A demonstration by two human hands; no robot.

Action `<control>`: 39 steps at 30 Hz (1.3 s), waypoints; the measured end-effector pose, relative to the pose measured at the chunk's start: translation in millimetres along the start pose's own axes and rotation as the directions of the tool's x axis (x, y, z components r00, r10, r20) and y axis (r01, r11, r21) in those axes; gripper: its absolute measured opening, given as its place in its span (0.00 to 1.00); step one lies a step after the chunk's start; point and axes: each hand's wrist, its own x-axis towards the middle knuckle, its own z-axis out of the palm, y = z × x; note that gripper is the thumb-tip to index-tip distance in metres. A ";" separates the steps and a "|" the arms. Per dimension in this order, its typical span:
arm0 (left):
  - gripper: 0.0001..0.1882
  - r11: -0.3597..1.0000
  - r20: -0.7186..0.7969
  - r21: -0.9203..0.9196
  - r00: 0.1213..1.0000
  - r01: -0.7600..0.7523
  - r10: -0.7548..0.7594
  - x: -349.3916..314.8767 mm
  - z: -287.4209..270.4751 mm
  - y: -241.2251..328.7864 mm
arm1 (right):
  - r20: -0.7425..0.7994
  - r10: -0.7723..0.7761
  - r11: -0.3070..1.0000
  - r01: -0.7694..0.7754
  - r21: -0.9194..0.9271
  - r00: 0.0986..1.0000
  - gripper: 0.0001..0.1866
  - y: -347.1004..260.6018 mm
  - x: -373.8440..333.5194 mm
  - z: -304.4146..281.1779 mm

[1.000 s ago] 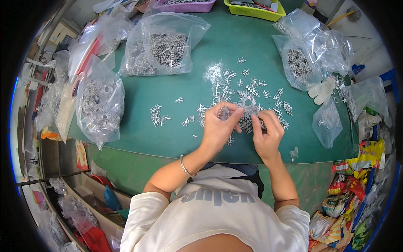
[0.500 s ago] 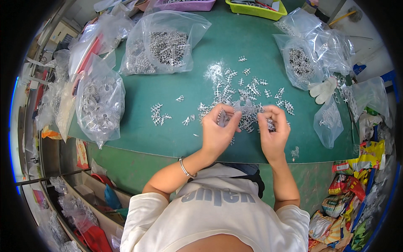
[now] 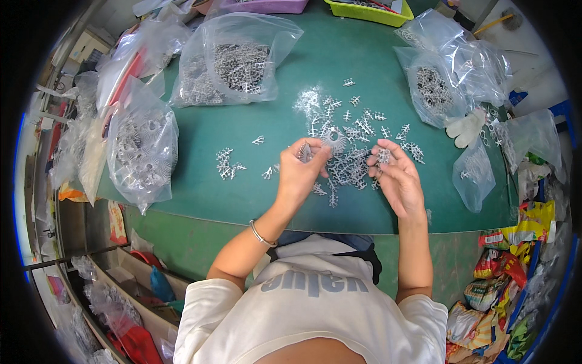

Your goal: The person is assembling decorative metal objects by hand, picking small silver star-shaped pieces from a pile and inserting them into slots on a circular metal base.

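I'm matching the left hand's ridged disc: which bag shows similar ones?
The near-left bag on the table, showing ridged discs; the rear-left bag and rear-right bag show smaller pieces.

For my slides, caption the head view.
Left hand holds a silvery ring, right hand small pieces, above a green table.

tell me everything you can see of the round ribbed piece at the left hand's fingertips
The round ribbed piece is a pale silvery-grey disc, with fine ridges fanning out around a hole near its middle. Whether it is metal or plastic is hard to tell. The left hand grips its near-left edge, its ribbed face toward the camera. Loose branched pieces show around it on the green table; contact with them is unclear.
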 end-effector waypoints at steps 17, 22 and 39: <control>0.09 0.991 0.235 0.133 0.971 0.019 -0.051 -26.3 29.5 -3.6 | 0.033 0.005 0.996 -0.008 0.090 0.999 0.17 3.8 -16.4 36.8; 0.09 0.896 0.459 -0.253 0.860 0.366 -0.222 -21.7 19.0 7.4 | -0.040 -0.164 0.973 0.155 -0.170 0.986 0.13 11.9 -14.2 19.4; 0.11 0.992 0.364 0.056 0.923 0.111 -0.124 -24.3 15.3 16.7 | 0.024 -0.113 0.853 0.109 -0.510 0.993 0.08 -1.5 -16.5 19.4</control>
